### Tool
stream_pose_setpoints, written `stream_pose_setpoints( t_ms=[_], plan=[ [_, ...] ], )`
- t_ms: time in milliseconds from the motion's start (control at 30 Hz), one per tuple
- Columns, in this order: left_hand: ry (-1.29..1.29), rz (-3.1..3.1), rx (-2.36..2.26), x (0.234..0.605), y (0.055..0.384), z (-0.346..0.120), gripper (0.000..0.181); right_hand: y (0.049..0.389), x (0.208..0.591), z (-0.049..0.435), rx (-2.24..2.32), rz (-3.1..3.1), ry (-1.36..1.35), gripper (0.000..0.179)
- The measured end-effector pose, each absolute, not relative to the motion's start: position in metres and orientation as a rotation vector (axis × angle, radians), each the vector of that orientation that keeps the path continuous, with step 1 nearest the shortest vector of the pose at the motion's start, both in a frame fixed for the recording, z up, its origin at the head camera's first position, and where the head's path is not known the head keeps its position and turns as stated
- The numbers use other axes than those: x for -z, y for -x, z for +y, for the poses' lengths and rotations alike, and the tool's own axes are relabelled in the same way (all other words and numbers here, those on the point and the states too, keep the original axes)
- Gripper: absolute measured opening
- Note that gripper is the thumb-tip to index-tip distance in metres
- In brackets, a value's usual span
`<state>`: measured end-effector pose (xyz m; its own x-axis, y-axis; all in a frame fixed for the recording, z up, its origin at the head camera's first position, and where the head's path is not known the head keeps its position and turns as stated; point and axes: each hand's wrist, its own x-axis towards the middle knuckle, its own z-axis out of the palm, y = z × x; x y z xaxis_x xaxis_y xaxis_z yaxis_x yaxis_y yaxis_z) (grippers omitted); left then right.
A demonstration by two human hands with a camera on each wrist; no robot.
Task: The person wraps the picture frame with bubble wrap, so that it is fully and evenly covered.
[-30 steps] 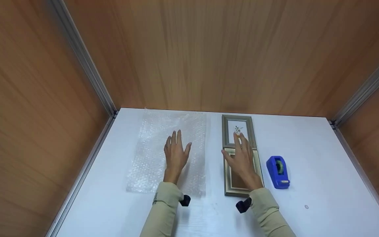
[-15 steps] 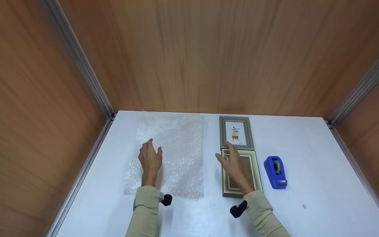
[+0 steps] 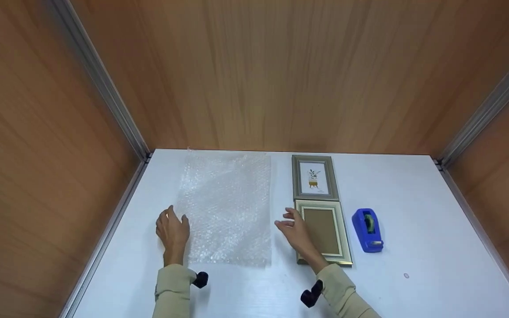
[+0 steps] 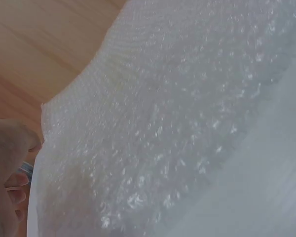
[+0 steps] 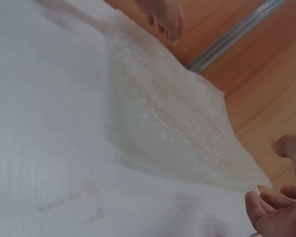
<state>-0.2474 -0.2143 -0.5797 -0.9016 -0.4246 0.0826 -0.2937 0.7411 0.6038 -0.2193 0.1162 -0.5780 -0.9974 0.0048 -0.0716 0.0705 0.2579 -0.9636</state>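
Note:
A sheet of clear bubble wrap lies flat on the white table. My left hand hovers at its left edge, fingers relaxed and holding nothing. Between the bubble wrap and the lower picture frame, my right hand is raised with fingers loosely bent and nothing in them. That pale gold frame shows a brown panel. Above it, touching end to end, lies a grey-green picture frame with a plant print. In the right wrist view, the right fingers appear near a corner of the bubble wrap.
A blue tape dispenser with a roll of tape stands right of the frames. A small round spot marks the white table at lower right. Wooden panels with metal edge rails enclose the back and sides.
My left hand has moved left and nearer, from over the bubble wrap to its left edge. My right hand has moved left and nearer, from over the picture frames to beside the lower one.

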Motion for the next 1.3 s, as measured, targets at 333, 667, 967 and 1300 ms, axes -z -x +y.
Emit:
stream_pose_setpoints(
  t_ms=[333,667,967,1300],
  plan=[
    [-0.718,-2.789,1.055,0.586,0.231,-0.240,0.051,0.204,0.593,0.101,1.742,2.393,-0.009,0.059],
    [-0.697,-2.737,1.296,0.588,0.232,-0.247,0.037,0.196,0.603,0.089,1.698,2.395,-0.046,0.053],
    [-0.680,-2.715,1.221,0.587,0.239,-0.244,0.032,0.185,0.607,0.079,1.791,2.346,-0.044,0.053],
    [-0.610,-2.738,1.103,0.584,0.247,-0.240,0.031,0.175,0.611,0.071,1.844,2.289,-0.092,0.056]
  ],
)
